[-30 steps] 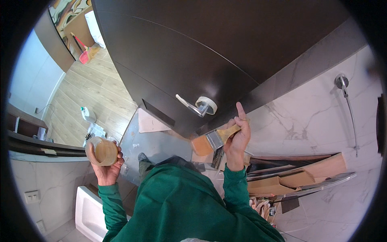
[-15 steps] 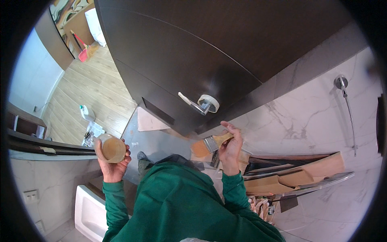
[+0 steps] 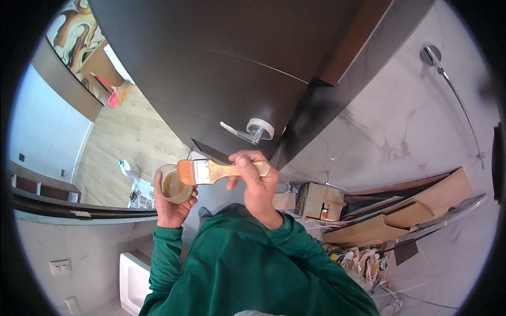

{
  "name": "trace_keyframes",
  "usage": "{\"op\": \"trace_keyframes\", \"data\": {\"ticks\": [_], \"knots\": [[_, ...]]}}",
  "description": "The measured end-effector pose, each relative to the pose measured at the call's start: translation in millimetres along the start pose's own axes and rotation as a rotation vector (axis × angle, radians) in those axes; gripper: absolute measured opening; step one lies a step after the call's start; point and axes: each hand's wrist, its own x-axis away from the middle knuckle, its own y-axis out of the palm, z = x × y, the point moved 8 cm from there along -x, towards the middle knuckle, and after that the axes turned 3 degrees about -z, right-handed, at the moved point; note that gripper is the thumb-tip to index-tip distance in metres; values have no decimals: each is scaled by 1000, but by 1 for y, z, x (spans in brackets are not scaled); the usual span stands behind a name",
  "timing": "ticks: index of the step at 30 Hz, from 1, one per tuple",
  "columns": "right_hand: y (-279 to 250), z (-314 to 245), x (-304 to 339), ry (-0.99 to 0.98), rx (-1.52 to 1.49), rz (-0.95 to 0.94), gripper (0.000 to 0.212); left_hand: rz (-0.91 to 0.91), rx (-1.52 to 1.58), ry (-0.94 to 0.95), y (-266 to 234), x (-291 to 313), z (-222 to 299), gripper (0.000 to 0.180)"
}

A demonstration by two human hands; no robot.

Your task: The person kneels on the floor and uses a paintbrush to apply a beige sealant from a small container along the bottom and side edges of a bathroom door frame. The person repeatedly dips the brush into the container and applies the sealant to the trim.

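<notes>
My left hand [image 3: 175, 208] is closed round a small clear cup [image 3: 176, 185] with amber-brown liquid in it. In my right hand [image 3: 257, 184] is a wide paintbrush [image 3: 211, 171], gripped by its wooden handle, its orange-brown bristles at the cup's rim. Whether the bristles touch the cup I cannot tell. Beyond my hands stands a dark brown door [image 3: 211, 68] with a metal lever handle [image 3: 247, 131]; pale tape covers the handle's round base and its tip.
Flattened cardboard [image 3: 406, 221] leans along the marble wall [image 3: 379, 126] at right, by a cardboard box [image 3: 319, 200]. A hose shower fitting [image 3: 432, 55] hangs there. At left, a white jug [image 3: 129, 168] and a pink dustpan [image 3: 114, 99] stand on the wood floor. A white basin [image 3: 132, 279] is lower left.
My right hand has brought the paintbrush leftward and up to the cup. The cup has shifted right and slightly up in view. The whole view has turned a little.
</notes>
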Motion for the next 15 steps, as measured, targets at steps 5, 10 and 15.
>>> {"op": "trace_keyframes", "data": {"ticks": [5, 10, 15], "knots": [[0, -19, 11, -174, 132, -102, 15, -48, -72, -29, 21, -1, -8, 71], [-8, -30, 17, -288, 393, -163, 15, -44, -98, -15, 37, -3, -10, 69], [-20, -40, 20, -294, 330, -146, 13, -57, -68, 4, 39, -5, -3, 68]]}}
